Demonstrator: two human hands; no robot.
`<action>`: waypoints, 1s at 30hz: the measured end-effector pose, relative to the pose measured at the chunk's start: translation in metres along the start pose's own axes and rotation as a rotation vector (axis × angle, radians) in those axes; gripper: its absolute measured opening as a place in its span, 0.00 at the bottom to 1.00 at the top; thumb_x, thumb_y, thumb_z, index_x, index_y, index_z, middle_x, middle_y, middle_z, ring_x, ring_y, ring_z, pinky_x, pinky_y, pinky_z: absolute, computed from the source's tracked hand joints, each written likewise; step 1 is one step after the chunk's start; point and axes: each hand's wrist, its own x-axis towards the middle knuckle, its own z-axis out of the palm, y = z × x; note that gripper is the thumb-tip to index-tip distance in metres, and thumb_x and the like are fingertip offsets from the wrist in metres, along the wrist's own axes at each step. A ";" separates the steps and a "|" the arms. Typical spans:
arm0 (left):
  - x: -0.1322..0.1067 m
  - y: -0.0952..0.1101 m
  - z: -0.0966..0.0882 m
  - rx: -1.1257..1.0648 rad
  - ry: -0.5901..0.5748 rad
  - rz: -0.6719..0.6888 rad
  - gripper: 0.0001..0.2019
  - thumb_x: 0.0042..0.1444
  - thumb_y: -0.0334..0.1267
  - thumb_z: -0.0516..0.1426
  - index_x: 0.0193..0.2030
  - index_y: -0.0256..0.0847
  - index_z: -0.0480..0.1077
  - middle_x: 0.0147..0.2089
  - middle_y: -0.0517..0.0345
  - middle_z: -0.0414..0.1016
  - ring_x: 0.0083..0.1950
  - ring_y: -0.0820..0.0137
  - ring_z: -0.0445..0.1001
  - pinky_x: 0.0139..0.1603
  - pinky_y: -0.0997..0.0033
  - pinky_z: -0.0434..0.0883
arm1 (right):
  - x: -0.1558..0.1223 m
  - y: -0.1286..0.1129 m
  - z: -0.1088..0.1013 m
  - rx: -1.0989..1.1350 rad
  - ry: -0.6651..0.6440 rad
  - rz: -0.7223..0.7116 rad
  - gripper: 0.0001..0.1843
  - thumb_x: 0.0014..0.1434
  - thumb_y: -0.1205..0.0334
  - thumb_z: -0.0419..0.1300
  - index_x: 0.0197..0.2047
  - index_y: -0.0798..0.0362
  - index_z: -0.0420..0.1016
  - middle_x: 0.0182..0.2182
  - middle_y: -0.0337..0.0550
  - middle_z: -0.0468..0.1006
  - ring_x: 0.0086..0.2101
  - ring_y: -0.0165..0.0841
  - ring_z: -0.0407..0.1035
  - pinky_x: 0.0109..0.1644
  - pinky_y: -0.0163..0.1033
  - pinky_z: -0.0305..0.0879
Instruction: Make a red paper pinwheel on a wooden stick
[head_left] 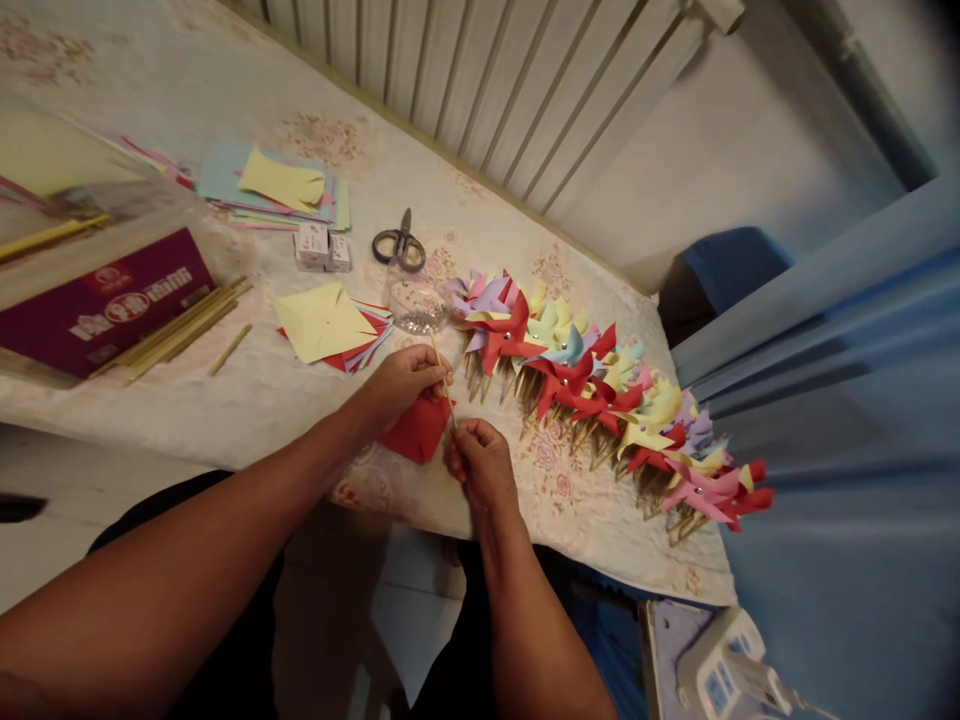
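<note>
Stick (437, 352) is standing tilted over red paper (417, 432) at the tabletop's (255, 405) near edge, left hand (403, 385) pinching both, right hand (480, 462) gripping its lower end; pinwheels (592, 385) are lying right.

At the picture's centre, the left hand (405, 385) pinches a thin wooden stick (444, 385) against a folded red paper (416, 432). The right hand (480, 460), at its 4 o'clock, grips the stick's lower end. A row of paper pinwheels (600, 390) lies on the desk (262, 400) toward 3 o'clock. At 12 o'clock sit a clear cup (416, 305) and scissors (400, 243). Loose sticks (180, 330) and a maroon box (97, 300) lie toward 9 o'clock.
</note>
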 end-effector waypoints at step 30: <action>0.000 0.011 -0.011 -0.249 0.146 0.023 0.08 0.46 0.35 0.64 0.27 0.36 0.69 0.27 0.58 0.74 0.24 0.78 0.67 0.28 0.77 0.64 | 0.002 0.000 -0.007 -0.039 -0.016 0.020 0.12 0.47 0.56 0.66 0.27 0.52 0.69 0.12 0.30 0.67 0.12 0.21 0.52 0.15 0.29 0.41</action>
